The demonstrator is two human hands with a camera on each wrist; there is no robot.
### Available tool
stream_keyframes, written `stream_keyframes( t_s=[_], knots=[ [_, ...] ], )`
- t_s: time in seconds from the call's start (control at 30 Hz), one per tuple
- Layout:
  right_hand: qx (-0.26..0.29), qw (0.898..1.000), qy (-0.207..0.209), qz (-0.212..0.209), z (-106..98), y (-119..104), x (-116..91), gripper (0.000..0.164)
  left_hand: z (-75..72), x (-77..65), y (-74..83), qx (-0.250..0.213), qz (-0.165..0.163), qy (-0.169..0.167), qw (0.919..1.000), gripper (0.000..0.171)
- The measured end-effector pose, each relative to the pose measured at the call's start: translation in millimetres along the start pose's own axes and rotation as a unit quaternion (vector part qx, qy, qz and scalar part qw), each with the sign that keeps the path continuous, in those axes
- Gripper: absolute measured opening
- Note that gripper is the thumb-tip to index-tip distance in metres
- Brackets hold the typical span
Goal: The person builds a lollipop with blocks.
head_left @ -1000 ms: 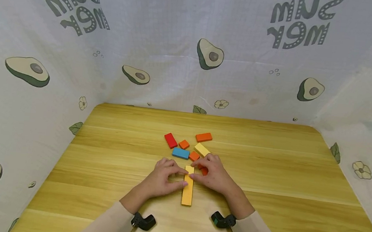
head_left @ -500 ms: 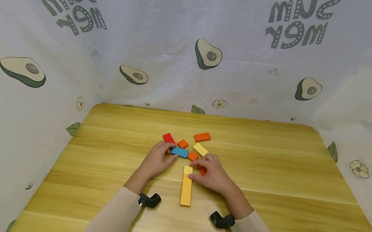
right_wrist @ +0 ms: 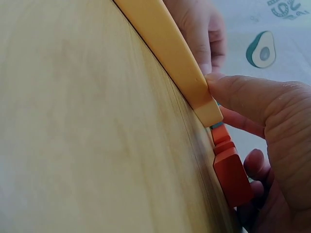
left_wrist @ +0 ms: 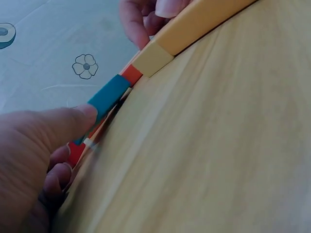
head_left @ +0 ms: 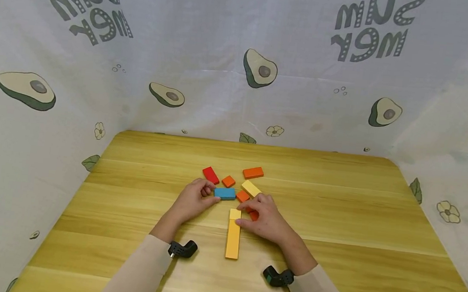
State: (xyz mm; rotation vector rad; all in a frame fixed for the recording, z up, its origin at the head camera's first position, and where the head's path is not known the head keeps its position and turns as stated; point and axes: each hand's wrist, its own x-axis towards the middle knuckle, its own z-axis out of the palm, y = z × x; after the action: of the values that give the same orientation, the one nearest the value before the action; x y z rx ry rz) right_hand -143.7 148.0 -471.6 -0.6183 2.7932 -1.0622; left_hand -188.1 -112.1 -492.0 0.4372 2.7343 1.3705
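In the head view my left hand (head_left: pixel 192 201) is at the left end of a blue block (head_left: pixel 224 193). Its thumb lies on the block's near side and its index finger curls round the far left corner. My right hand (head_left: pixel 267 219) has thumb and index finger bent at a small light yellow block (head_left: pixel 235 214), which abuts the far end of a long orange-yellow block (head_left: pixel 233 240). In the right wrist view its thumb (right_wrist: pixel 238 92) touches near the seam between them. A red-orange block (head_left: pixel 254 215) is partly hidden beneath the right hand.
Beyond the hands lie a red block (head_left: pixel 211 175), a small orange block (head_left: pixel 228 181), a longer orange block (head_left: pixel 253 173) and a pale yellow block (head_left: pixel 251 188). Another small orange block (head_left: pixel 243 196) sits between the blue block and the right hand. Patterned cloth (head_left: pixel 210 45) surrounds the wooden table (head_left: pixel 339 198).
My left hand has left the yellow blocks and gone forward and left to the blue block, which has since turned slightly straighter. The right hand has stayed in place.
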Motion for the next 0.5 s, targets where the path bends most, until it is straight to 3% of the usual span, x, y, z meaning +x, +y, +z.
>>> stream_keyframes(
  t_s=[0.2,0.37,0.5],
  knots=[
    [0.002,1.000,0.002,-0.003,0.2,0.0,0.1,0.030,-3.8,-2.4,0.3,-0.049,-0.014,-0.026,0.9984,0.029],
    [0.007,1.000,0.004,-0.004,0.4,0.9,-0.4,0.031,-3.9,-4.6,3.1,-0.023,0.003,-0.048,0.9986,0.025],
    [0.009,1.000,0.004,-0.005,0.4,1.1,-0.5,0.031,-1.2,-5.5,4.5,-0.010,0.015,-0.042,0.9990,0.024]
  ],
)
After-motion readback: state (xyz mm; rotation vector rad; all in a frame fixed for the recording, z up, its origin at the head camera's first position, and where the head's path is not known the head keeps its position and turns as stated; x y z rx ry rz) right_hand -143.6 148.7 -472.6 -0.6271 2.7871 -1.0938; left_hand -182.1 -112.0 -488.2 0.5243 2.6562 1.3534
